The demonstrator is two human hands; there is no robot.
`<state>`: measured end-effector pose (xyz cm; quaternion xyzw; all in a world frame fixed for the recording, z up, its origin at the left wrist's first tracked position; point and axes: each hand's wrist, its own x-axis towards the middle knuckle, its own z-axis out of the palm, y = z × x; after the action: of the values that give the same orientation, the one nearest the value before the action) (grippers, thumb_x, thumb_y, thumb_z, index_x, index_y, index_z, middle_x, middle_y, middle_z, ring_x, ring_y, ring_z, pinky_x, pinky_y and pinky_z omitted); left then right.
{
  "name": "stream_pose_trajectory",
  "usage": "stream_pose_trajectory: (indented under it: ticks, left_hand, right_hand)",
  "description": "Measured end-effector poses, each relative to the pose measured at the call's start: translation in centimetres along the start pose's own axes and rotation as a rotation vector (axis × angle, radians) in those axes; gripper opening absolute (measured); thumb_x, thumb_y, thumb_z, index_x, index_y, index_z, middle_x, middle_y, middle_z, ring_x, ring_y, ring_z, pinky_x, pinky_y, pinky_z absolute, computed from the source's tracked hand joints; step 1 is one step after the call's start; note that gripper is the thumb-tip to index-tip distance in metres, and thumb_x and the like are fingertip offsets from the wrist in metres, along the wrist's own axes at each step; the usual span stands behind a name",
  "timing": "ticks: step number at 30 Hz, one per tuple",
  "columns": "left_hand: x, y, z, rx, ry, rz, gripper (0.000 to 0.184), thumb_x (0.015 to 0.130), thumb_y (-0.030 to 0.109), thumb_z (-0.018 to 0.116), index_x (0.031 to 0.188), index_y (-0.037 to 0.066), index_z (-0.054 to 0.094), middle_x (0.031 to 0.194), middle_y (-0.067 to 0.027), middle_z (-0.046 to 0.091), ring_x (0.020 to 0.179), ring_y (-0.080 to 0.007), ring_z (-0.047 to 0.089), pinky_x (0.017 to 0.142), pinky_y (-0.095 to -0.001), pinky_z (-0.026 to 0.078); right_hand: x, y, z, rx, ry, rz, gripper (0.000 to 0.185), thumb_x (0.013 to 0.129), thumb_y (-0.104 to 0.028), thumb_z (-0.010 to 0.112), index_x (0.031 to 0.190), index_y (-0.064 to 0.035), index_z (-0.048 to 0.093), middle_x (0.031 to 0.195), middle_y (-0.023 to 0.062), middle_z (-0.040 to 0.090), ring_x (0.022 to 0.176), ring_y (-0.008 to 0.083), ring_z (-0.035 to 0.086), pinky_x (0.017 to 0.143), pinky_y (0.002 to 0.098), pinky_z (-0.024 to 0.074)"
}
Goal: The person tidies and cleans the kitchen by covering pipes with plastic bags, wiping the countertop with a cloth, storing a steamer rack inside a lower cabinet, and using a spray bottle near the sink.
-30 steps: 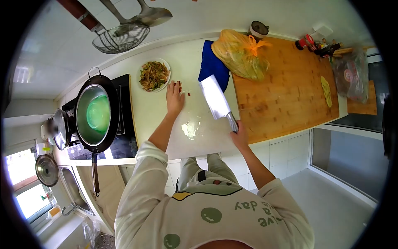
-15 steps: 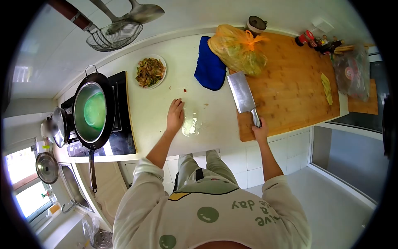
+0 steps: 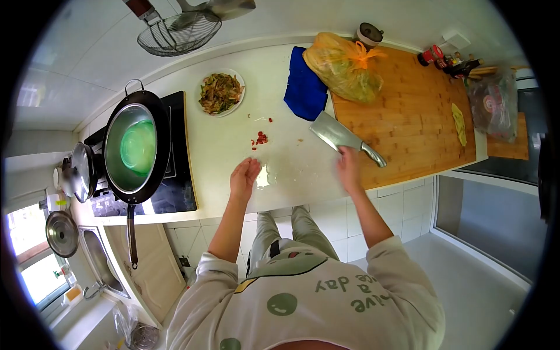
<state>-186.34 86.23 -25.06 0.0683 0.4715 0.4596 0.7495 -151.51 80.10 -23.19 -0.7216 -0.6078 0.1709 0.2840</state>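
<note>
Several small red chili pieces (image 3: 261, 139) lie loose on the white countertop (image 3: 291, 169). Just below them is my left hand (image 3: 242, 178), its fingers loosely curled and apart with nothing held. A cleaver (image 3: 339, 132) rests with its blade over the counter and its metal handle on the wooden cutting board (image 3: 414, 116). My right hand (image 3: 349, 169) is at the heel of the blade, beside the handle rather than around it; motion blurs its fingers. A white plate (image 3: 241, 100) of cooked food with green pieces sits farther back on the left.
A blue cloth (image 3: 304, 87) and a tied yellow plastic bag (image 3: 344, 70) lie behind the cleaver. To the left, a wok (image 3: 160, 153) with a basin (image 3: 111, 154) inside stands on the black stove (image 3: 179, 198). Bottles (image 3: 464, 67) stand at the back right.
The cleaver has turned and moved left, leaving my right hand's grip. My left hand has drawn back toward me, and chili pieces now show on the counter where it was.
</note>
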Motion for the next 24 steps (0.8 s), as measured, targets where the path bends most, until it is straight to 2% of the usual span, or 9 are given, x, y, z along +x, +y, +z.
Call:
stream_pose_trajectory:
  ticks: [2, 4, 8, 14, 16, 18, 20, 21, 24]
  left_hand:
    - [-0.8, -0.3, -1.0, -0.029, -0.032, -0.031, 0.026, 0.094, 0.012, 0.05, 0.113, -0.005, 0.055, 0.111, -0.0156, 0.062, 0.106, -0.026, 0.06, 0.097, -0.0395, 0.048]
    - [-1.6, -0.2, -1.7, -0.087, -0.046, -0.108, 0.025, 0.095, 0.01, 0.048, 0.114, -0.006, 0.052, 0.107, -0.0165, 0.062, 0.1, -0.026, 0.063, 0.093, -0.0383, 0.052]
    - [-2.9, 0.4, -3.8, -0.091, -0.047, -0.18, 0.024, 0.095, 0.011, 0.048, 0.112, -0.005, 0.055, 0.107, -0.016, 0.064, 0.104, -0.0266, 0.061, 0.099, -0.0415, 0.047]
    - [-3.2, 1.9, -5.3, -0.127, -0.092, -0.254, 0.03, 0.096, 0.013, 0.044, 0.12, -0.003, 0.051, 0.113, -0.0172, 0.061, 0.106, -0.0288, 0.061, 0.096, -0.0391, 0.049]
    - [-3.2, 2.1, -5.5, -0.133, -0.138, -0.331, 0.032, 0.097, 0.014, 0.042, 0.122, -0.004, 0.05, 0.115, -0.0175, 0.061, 0.107, -0.0289, 0.06, 0.096, -0.0384, 0.049]
    - [-3.5, 2.2, -5.5, -0.108, -0.172, -0.361, 0.033, 0.098, 0.015, 0.041, 0.122, -0.005, 0.05, 0.116, -0.0177, 0.061, 0.107, -0.0288, 0.06, 0.096, -0.0381, 0.049]
    - [-3.6, 2.2, -5.7, -0.08, -0.205, -0.392, 0.033, 0.098, 0.016, 0.04, 0.122, -0.005, 0.05, 0.116, -0.018, 0.06, 0.107, -0.0287, 0.06, 0.097, -0.0378, 0.049]
    - [-3.7, 2.2, -5.8, -0.09, -0.197, -0.437, 0.033, 0.098, 0.016, 0.041, 0.122, -0.005, 0.05, 0.116, -0.018, 0.06, 0.108, -0.0286, 0.06, 0.097, -0.0376, 0.048]
    - [-4.2, 2.0, -6.1, -0.097, -0.173, -0.495, 0.034, 0.098, 0.016, 0.041, 0.121, -0.006, 0.05, 0.117, -0.0179, 0.061, 0.108, -0.0286, 0.06, 0.098, -0.0375, 0.048]
  right_hand:
    - [1.2, -3.2, 5.7, 0.178, -0.01, 0.027, 0.042, 0.073, 0.003, 0.06, 0.114, -0.0009, 0.052, 0.115, 0.0187, 0.053, 0.102, 0.0367, 0.053, 0.089, 0.0435, 0.0442]
    - [3.1, -7.2, 9.0, 0.021, 0.042, -0.1, 0.044, 0.072, 0.005, 0.059, 0.115, 0.0013, 0.051, 0.112, 0.019, 0.054, 0.101, 0.0371, 0.053, 0.09, 0.0425, 0.0445]
    - [6.0, -10.0, 14.8, -0.107, 0.048, -0.026, 0.042, 0.072, 0.007, 0.057, 0.114, 0.0023, 0.051, 0.109, 0.019, 0.054, 0.102, 0.0367, 0.053, 0.089, 0.0421, 0.0445]
    - [10.0, -13.4, 17.7, 0.217, -0.087, -0.033, 0.041, 0.073, 0.009, 0.053, 0.113, 0.0024, 0.053, 0.112, 0.0181, 0.054, 0.106, 0.0347, 0.051, 0.093, 0.0408, 0.0425]
    - [11.4, -13.8, 18.3, 0.214, 0.09, -0.076, 0.044, 0.075, 0.006, 0.055, 0.119, 0.002, 0.052, 0.122, 0.018, 0.052, 0.113, 0.0335, 0.049, 0.096, 0.0376, 0.0412]
    - [12.0, -13.6, 19.0, 0.29, 0.043, -0.099, 0.05, 0.079, -0.002, 0.059, 0.127, 0.0026, 0.047, 0.133, 0.0201, 0.046, 0.124, 0.0357, 0.042, 0.103, 0.0399, 0.0364]
    - [12.1, -13.4, 19.8, 0.029, -0.153, -0.285, 0.056, 0.08, -0.009, 0.061, 0.131, 0.0041, 0.042, 0.138, 0.0222, 0.04, 0.131, 0.0398, 0.034, 0.107, 0.0453, 0.0299]
    - [11.5, -13.2, 21.2, 0.044, -0.107, -0.41, 0.06, 0.08, -0.013, 0.063, 0.133, 0.0047, 0.039, 0.14, 0.0233, 0.037, 0.132, 0.0428, 0.031, 0.109, 0.0493, 0.0252]
    - [11.5, -15.6, 20.9, 0.067, -0.158, -0.501, 0.057, 0.08, -0.012, 0.063, 0.131, 0.0042, 0.042, 0.139, 0.0227, 0.038, 0.132, 0.0417, 0.032, 0.109, 0.0493, 0.026]
